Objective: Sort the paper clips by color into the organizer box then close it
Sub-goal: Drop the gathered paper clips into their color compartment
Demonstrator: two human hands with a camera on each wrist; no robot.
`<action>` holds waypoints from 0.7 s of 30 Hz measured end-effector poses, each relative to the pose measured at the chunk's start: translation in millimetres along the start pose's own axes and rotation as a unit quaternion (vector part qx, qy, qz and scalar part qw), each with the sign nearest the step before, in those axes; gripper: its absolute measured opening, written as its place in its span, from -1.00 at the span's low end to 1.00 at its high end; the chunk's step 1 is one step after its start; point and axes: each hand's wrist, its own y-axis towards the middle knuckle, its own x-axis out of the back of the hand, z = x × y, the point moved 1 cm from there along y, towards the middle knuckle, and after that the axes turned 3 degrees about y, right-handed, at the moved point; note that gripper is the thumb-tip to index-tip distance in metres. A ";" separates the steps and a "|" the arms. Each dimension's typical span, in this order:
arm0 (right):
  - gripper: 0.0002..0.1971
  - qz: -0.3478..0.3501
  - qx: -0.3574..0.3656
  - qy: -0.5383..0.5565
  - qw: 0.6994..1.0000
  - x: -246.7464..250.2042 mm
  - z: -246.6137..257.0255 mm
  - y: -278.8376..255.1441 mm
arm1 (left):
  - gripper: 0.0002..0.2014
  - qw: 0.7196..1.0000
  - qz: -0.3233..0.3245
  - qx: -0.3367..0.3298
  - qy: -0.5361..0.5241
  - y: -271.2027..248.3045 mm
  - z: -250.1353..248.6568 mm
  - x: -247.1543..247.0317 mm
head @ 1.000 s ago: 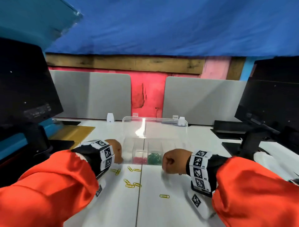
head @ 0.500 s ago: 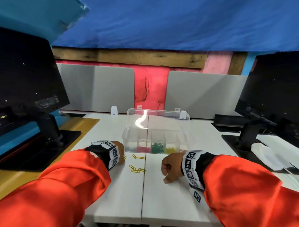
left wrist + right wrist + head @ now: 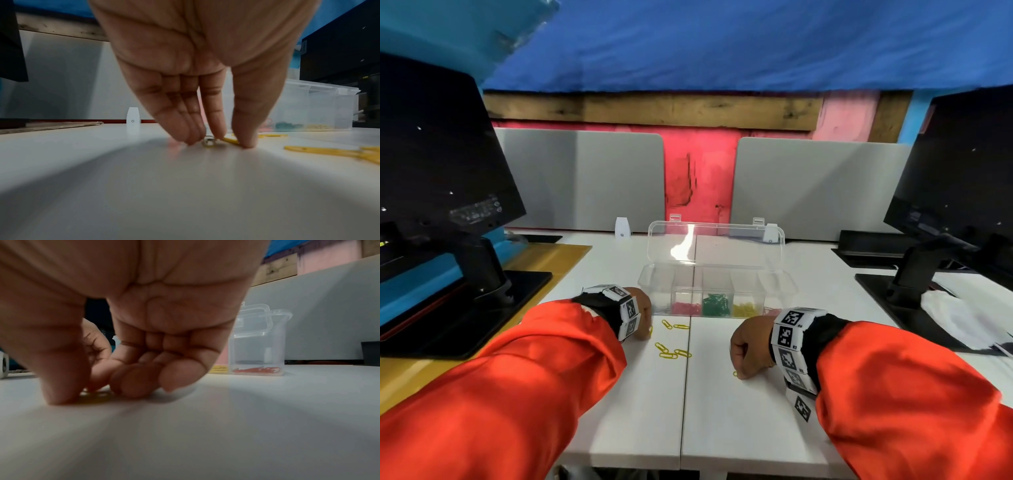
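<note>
The clear organizer box (image 3: 717, 278) stands mid-table with its lid up; red clips (image 3: 686, 308), green clips (image 3: 715, 305) and yellow clips (image 3: 746, 309) lie in separate compartments. Several loose yellow clips (image 3: 674, 353) lie in front of it. My left hand (image 3: 642, 317) is down at the box's front left corner; in the left wrist view (image 3: 229, 141) its index finger and thumb pinch a yellow clip (image 3: 231, 140) against the table. Nearer to me, my right hand (image 3: 744, 356) is curled over a lone yellow clip (image 3: 735, 374); thumb and index finger (image 3: 82, 392) close on it.
Black monitors on stands flank the white table (image 3: 722, 428), one at the left (image 3: 431, 164) and one at the right (image 3: 959, 164). Grey partition panels (image 3: 585, 178) close off the back. A small white object (image 3: 622, 226) stands behind the box. White cloth (image 3: 955, 317) lies at the right.
My right hand has come back from the box front toward me, down onto the lone yellow clip. My left hand has dropped to the clips left of the box. The head view has pulled back.
</note>
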 end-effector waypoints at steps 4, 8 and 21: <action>-0.72 0.003 0.006 0.017 1.000 0.9 -0.9 1.4 | -0.53 0.999 -0.009 0.009 0.032 -3.2 -6.8 -0.4; -0.83 -0.010 0.016 0.019 1.000 -0.7 -1.2 1.9 | -0.76 1.000 -0.008 -0.008 -0.006 -0.8 -4.8 1.7; -0.79 -0.147 0.000 0.018 0.989 3.0 -3.1 -3.6 | -0.67 0.997 0.045 -0.059 -0.027 -1.3 -8.2 4.5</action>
